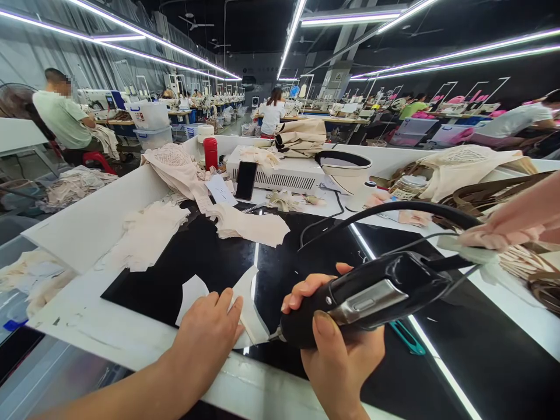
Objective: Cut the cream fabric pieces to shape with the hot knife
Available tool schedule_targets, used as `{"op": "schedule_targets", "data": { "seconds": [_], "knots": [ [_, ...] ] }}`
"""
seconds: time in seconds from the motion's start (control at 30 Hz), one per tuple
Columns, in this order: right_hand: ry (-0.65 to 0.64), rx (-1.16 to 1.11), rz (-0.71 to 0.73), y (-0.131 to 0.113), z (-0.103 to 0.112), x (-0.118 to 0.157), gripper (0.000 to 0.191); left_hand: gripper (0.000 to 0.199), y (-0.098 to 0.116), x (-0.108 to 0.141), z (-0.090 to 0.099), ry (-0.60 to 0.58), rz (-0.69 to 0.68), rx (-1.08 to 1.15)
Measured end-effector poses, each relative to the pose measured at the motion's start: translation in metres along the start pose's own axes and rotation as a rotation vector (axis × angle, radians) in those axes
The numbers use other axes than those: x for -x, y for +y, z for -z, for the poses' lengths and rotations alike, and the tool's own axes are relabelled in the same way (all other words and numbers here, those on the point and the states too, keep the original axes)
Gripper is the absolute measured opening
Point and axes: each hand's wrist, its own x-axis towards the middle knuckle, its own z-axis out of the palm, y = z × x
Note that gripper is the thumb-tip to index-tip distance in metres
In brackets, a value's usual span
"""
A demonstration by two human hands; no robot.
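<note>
My right hand (336, 350) is wrapped round a black handheld tool (367, 297) with a silver switch plate. The tool's thin metal tip meets the lower right corner of a cream fabric piece (252, 309). Pressed flat on that fabric, my left hand (210, 329) has its fingers lying spread and holds nothing in a grip. A white piece (192, 291) pokes out beyond my left fingers. Both pieces lie on the glossy black board (315, 239). A thick black cable runs from the tool's rear.
Another person's hand (507, 233) is at the right, by the cable. Fabric stacks (249, 224), a phone (245, 179), a red bottle (210, 153) and a white box (280, 175) stand or lie farther back. Teal snips (409, 338) lie right of my right hand.
</note>
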Motion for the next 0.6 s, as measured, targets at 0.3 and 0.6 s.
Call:
{"op": "schedule_targets", "data": {
  "seconds": [0.3,0.6],
  "knots": [
    [-0.018,0.007,-0.006,-0.0005,-0.0026,-0.0015,0.041,0.026,-0.0028,0.0019,0.0044,0.071,0.023,-0.025],
    [-0.019,0.005,-0.021,-0.0004,-0.0015,-0.0004,0.042,0.02,0.0043,-0.0079,0.0022,0.396,-0.56,0.368]
  ]
}}
